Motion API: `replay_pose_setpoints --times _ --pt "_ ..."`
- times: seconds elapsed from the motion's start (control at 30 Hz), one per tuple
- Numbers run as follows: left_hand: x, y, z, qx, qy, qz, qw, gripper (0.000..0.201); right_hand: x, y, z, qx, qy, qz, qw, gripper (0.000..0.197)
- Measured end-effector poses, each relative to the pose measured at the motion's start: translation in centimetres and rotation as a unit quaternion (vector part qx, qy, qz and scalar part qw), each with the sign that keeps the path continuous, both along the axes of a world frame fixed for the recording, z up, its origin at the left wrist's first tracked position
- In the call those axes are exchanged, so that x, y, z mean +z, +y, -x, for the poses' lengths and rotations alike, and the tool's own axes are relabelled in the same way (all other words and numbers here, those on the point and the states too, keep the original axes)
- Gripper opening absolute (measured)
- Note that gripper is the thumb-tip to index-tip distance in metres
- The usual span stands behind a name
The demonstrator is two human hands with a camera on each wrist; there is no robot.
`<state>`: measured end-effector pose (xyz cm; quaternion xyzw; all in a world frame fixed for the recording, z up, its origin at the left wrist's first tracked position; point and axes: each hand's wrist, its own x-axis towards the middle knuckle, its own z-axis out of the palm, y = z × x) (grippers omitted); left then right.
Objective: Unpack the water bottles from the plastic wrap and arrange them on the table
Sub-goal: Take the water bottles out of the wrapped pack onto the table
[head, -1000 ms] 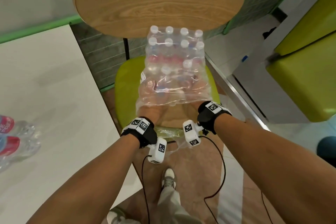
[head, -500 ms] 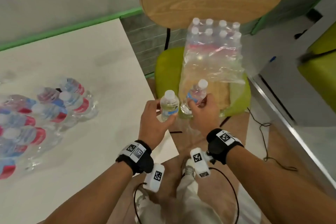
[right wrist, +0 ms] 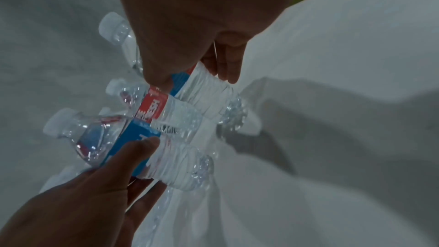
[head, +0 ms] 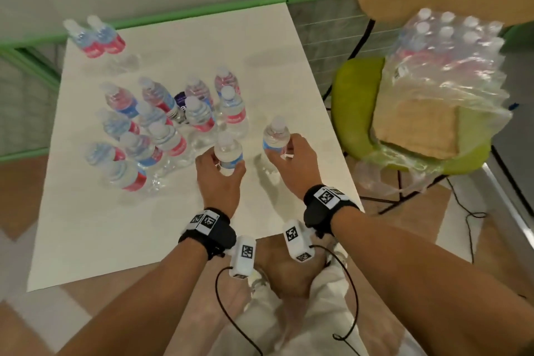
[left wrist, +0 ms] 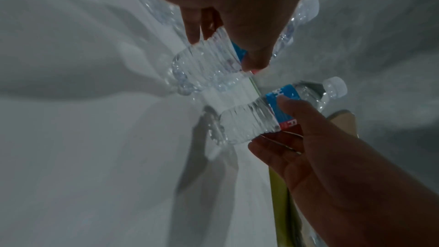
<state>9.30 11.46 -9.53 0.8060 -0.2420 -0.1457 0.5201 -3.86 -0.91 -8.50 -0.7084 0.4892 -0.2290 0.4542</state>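
Left hand (head: 218, 175) wraps one water bottle (head: 228, 152), fingers curled round its label; right hand (head: 291, 160) clamps a second bottle (head: 276, 136) the same way. Both bottles upright over white table (head: 95, 225), bases near surface; contact unclear, wrist views dim and blurred. Cluster of standing bottles (head: 161, 124) just left. Plastic wrap pack (head: 445, 66) on green chair (head: 355, 101), its remaining bottles hazy through film, labels unreadable
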Motion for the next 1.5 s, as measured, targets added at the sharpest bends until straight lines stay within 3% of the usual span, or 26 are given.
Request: replay_pose_setpoints --times 0.2,0.5,0.6,0.7,0.77,0.87,0.97,1.2,1.37,1.5 --pt "-1.4 3.4 -3.6 0.032 -0.014 -0.007 0.999 0.053 -1.1 3.0 -5.0 0.058 -0.004 0.007 0.998 0.039" --pt "-1.5 3.9 -5.5 0.062 0.001 -0.005 0.998 0.059 -1.1 4.1 -8.8 0.097 -0.005 0.025 0.995 0.050" --pt "-1.2 4.1 -5.3 0.049 0.022 -0.009 0.999 0.071 -0.8 3.8 -8.7 0.108 0.000 0.019 0.994 0.054" --pt "-0.8 4.7 -4.8 0.048 0.046 -0.027 0.997 0.086 0.1 3.3 -7.6 0.124 -0.006 -0.027 0.992 0.072" --pt "-0.2 5.2 -3.7 0.060 0.046 -0.052 0.996 0.083 0.8 2.6 -6.0 0.121 -0.010 -0.055 0.991 0.078" --pt "1.1 5.3 -0.6 0.057 0.050 -0.080 0.994 0.059 1.9 0.6 -2.4 0.079 -0.030 -0.056 0.995 0.053" --pt "2.0 3.9 3.6 -0.001 0.081 -0.086 0.993 0.039 2.5 -2.7 2.4 0.028 -0.020 -0.021 0.999 0.042" --pt "3.1 -8.2 15.1 -0.288 0.091 -0.071 0.951 0.005 4.5 -11.9 15.8 -0.065 0.047 0.061 0.995 0.047" --pt "4.3 -20.4 22.0 -0.435 0.020 -0.046 0.899 0.016 4.6 -18.9 22.9 -0.116 0.106 0.033 0.987 0.031" --pt "4.2 -29.3 25.7 -0.473 -0.005 -0.091 0.876 0.031 4.7 -24.2 25.5 -0.098 0.200 0.011 0.975 0.032"
